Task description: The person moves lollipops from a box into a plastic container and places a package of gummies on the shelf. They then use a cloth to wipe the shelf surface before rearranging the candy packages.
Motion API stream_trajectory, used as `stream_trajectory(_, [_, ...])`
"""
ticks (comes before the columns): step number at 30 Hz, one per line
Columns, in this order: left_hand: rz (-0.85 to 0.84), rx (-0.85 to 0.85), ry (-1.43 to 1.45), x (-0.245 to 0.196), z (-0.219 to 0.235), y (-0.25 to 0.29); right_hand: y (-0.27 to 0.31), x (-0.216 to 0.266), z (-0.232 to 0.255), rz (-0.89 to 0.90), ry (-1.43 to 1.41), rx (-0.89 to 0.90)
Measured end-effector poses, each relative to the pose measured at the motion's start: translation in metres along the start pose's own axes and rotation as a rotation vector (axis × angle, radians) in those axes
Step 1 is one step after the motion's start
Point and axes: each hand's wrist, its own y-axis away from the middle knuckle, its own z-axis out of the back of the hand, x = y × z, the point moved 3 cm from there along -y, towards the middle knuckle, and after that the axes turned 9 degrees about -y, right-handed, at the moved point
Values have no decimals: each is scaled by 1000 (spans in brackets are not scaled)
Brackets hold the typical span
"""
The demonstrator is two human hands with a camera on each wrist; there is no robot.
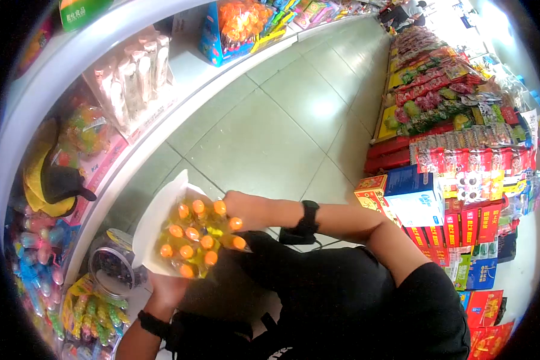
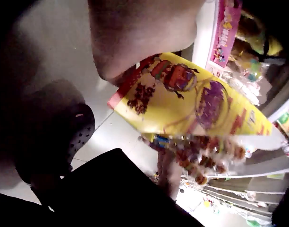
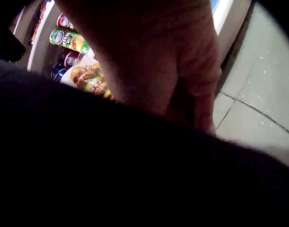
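Note:
An open display box [image 1: 149, 234], white inside, holds several clear packs with orange round tops [image 1: 192, 233]. My left hand [image 1: 167, 289] grips its lower end. The left wrist view shows the box's yellow printed outside [image 2: 182, 99] against my left hand [image 2: 144, 38], with the packs sticking out past its edge. At the box's upper right is my right hand [image 1: 239, 210], its fingers hidden behind the packs. In the right wrist view my right hand [image 3: 158, 61] is dark, with the packs [image 3: 90, 79] partly visible beside it; its grip is unclear.
A curved white shelf [image 1: 204, 99] with sweets and toys runs along the left. Below it stands a clear round jar [image 1: 111, 267]. Racks of packaged snacks [image 1: 462, 156] line the right, with a blue and white carton [image 1: 415, 195] at their near end. Tiled floor [image 1: 264, 132] lies between.

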Motion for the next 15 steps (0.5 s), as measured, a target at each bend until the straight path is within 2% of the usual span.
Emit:
stream_trajectory(2, [290,140,218,12,-4,-8,17,15,1,27,-80,7])
stream_trajectory(3, [360,191,328,14,-7,-11,25,27,6,-2,-187,-1])
stream_trajectory(5, [434,282,528,16,-13,-16,35,23,4,-59,-214,-6])
stream_trajectory(7, [476,342,652,14,-14,-20,40,24,5,-139,-257,-20])
stream_trajectory(10, [480,377,727,8,-8,-21,37,26,4,-92,-322,-47])
stream_trajectory(14, [487,239,645,-7,4,-14,23,37,8,-54,-287,52])
stream_trajectory(15, [482,221,655,-8,8,-12,18,42,9,-2,-367,50])
